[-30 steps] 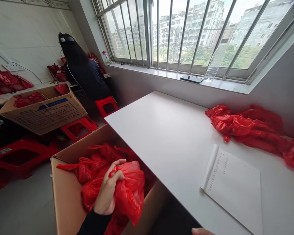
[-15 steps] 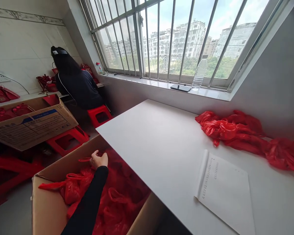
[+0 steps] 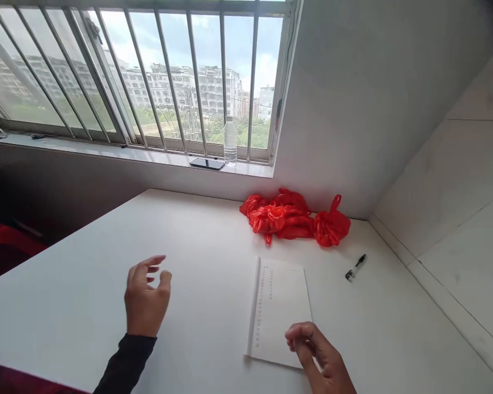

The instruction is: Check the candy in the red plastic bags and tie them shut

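My left hand (image 3: 147,295) hovers above the white table (image 3: 189,230), left of the notebook. Its thumb and fingers are apart, with nothing between them. My right hand (image 3: 322,358) is over the lower right corner of the open notebook (image 3: 281,306). Its fingers are loosely curled, the thumb close to the index finger, and no object shows in them. Handwritten columns run down the left of the page. Behind the notebook, by the wall, lies a heap of red plastic bags (image 3: 283,216); a knotted red bag (image 3: 332,225) with a raised handle loop sits at its right.
A pen (image 3: 355,267) lies right of the notebook. On the window sill are a phone (image 3: 207,163) and a clear bottle (image 3: 230,143). Window bars stand behind them. A tiled wall (image 3: 464,246) bounds the table's right side. Part of a red stool (image 3: 10,241) shows at far left.
My view has swung right. My left hand has come out of the box of red bags, empty, to over the table. My right hand has come into view, as have the pen and knotted bag.
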Motion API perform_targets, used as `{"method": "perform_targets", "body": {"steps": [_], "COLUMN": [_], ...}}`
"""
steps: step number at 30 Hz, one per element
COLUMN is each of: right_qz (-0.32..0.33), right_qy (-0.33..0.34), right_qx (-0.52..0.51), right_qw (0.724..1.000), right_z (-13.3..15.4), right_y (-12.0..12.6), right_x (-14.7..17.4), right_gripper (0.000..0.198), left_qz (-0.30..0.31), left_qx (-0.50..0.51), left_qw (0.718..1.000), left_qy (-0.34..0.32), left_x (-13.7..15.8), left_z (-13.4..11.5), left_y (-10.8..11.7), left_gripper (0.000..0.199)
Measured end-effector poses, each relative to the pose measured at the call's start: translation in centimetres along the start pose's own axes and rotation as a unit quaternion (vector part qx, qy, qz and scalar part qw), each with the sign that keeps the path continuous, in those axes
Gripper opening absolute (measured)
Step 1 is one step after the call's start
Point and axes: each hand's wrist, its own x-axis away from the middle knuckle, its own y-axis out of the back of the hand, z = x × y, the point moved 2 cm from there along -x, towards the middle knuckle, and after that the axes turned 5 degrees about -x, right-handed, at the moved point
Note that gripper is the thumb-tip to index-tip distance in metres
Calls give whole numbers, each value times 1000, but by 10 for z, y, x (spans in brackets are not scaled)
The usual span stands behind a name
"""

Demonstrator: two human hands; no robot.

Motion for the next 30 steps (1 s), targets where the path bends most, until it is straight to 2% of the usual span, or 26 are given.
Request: {"method": "perform_targets", "body": {"steps": [4, 8, 11, 14, 17, 21, 25, 30], "right_qz": [-23, -63, -52, -28, -17, 7, 37, 12], "right_qy": [-9, -63, -81, -80, -83, -86, -84, -54], "right_qx": [-33, -102, -107, -77, -62, -57, -45, -30], "right_qw": [999, 991, 990, 993, 994, 995, 995, 998], "right_z": [-16, -37, -45, -43, -38, -32, -28, -24], "right_y": [24, 40, 42, 40, 40, 44, 48, 49], "right_x": [-33, -53, -59, -59, -59, -61, -61, -58], "right_gripper": [44, 51, 53, 53, 51, 45, 40, 39], "left_qz": [156, 221, 236, 259, 280, 302, 331, 389], "left_qx": [52, 54, 42, 48, 78, 135, 179, 206], "left_qw": [980, 964, 962, 955, 945, 929, 909, 877], "left_qy": [-110, -137, -129, -134, -149, -169, -179, -190], "left_x": [23, 25, 16, 11, 16, 35, 61, 108], "left_z": [-63, -98, -108, -117, -128, -150, -173, -184], "left_y": [-87, -159, -197, -216, -215, -189, -143, -70], "left_gripper": [24, 28, 33, 37, 40, 45, 48, 44]}}
